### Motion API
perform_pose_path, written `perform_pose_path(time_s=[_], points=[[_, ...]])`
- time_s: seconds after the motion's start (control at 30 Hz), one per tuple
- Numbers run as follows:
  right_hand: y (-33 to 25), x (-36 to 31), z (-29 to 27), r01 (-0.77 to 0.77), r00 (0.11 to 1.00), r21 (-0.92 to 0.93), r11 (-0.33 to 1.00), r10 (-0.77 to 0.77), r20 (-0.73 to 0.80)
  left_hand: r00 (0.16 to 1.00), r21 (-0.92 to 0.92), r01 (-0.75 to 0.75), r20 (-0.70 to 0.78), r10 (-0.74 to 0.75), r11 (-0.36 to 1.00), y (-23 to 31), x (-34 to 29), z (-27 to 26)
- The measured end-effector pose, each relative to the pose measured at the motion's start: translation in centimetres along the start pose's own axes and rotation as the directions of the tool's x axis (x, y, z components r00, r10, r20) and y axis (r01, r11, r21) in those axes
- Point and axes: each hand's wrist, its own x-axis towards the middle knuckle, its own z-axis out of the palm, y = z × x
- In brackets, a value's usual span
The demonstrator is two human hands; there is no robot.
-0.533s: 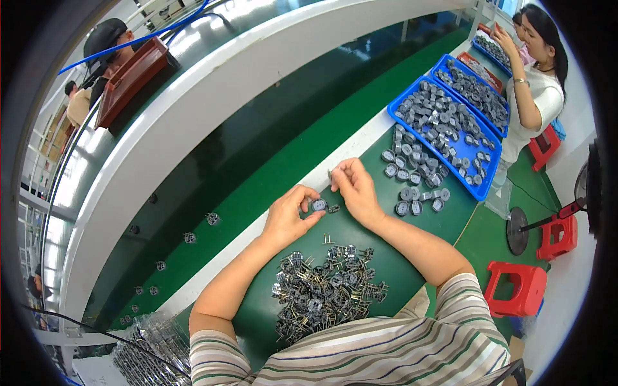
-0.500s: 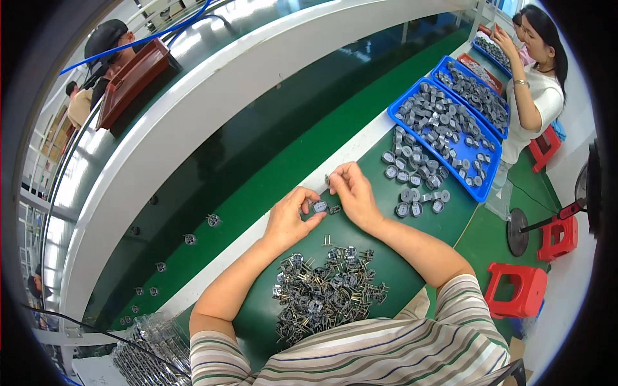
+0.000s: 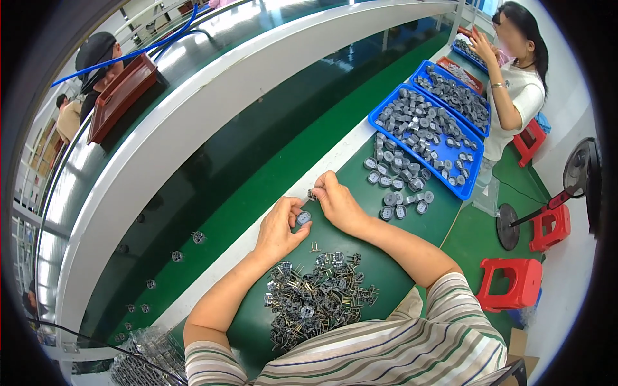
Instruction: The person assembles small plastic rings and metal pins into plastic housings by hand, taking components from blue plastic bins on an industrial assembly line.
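Note:
My left hand pinches a round grey plastic housing between thumb and fingers, its flat face turned up. Just to the right and slightly farther away, my right hand has its fingertips closed on a small dark pin insert. The insert and the housing are apart. On the green table, close to my body, lies a heap of dark inserts with brass-coloured pins. One loose insert stands pins-up between the heap and my hands.
Loose grey housings lie right of my hands, before a blue tray full of them. Beyond the white ledge, a green belt carries several spaced parts. A co-worker stands far right, near a fan and red stools.
The whole view has shifted slightly. A dark insert seen beside the housing, between my hands, no longer shows there. My right fingertips have come lower, nearer my left hand.

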Motion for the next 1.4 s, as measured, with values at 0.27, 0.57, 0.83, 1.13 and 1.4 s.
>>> perform_pose_path(time_s=[0.27,0.57,0.83,1.13,1.4], points=[[0.5,0.9,-4.8,-0.434,0.798,0.380,0.817,0.154,0.582,0.992,0.058,-0.114,0.069,0.110,0.992,1.6,0.4,-1.7],[-0.1,0.7,-2.9,-0.418,0.857,0.385,0.822,0.216,0.468,0.992,0.075,-0.082,0.098,0.075,0.994,-0.2,-0.1,-1.2],[0.0,0.7,-2.9,-0.450,0.865,0.417,0.790,0.268,0.425,0.965,-0.050,-0.074,0.249,0.084,0.996,0.7,0.7,-3.3],[-1.1,0.7,-3.2,-0.441,0.862,0.300,0.846,0.306,0.405,0.912,-0.190,-0.152,0.350,0.211,0.970,-1.1,1.0,-3.6],[-2.7,0.2,-3.5,-0.117,0.903,0.070,0.991,0.077,0.423,0.976,0.073,-0.136,0.179,0.121,0.988,0.3,0.4,-2.2]])
